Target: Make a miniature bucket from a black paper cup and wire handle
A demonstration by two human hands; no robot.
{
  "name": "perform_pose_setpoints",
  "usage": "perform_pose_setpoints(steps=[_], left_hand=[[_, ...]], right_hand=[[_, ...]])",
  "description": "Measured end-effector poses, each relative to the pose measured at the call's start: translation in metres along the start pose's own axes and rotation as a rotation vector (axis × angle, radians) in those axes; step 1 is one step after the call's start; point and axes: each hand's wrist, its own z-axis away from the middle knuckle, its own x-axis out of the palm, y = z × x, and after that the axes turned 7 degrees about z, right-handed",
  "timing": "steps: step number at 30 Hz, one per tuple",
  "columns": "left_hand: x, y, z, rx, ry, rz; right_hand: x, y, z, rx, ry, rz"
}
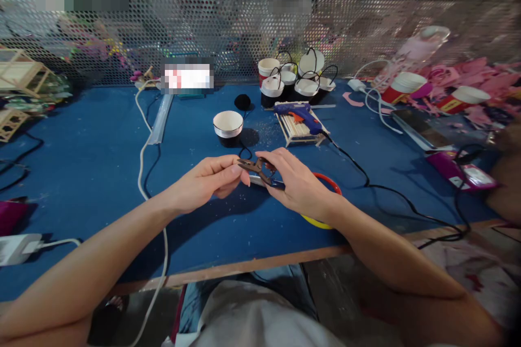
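Pliers at work just in front of the lone cup

Nearer the person than the lone cup [228, 127], the right hand [295, 184] is curled around the pliers [254, 167]. The left hand [215, 179] pinches its fingertips at their nose, on something too small to tell. Behind the lone cup and to its right stand the looped cups [297, 81], seemingly finished. The lone cup shows no loop, so it likely remains.
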Motion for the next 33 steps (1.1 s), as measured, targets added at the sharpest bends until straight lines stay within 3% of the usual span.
perform_pose_setpoints(steps=[12,33], left_hand=[[-0.0030,0.0022,0.0023,-0.086,-0.138,0.186],[-0.0022,-0.0014,0.0006,-0.071,-0.158,0.202]], right_hand=[[-0.0012,-0.0032,0.0015,-0.018,-0.019,-0.029],[0.0013,-0.0080,0.0028,0.028,-0.009,-0.056]])
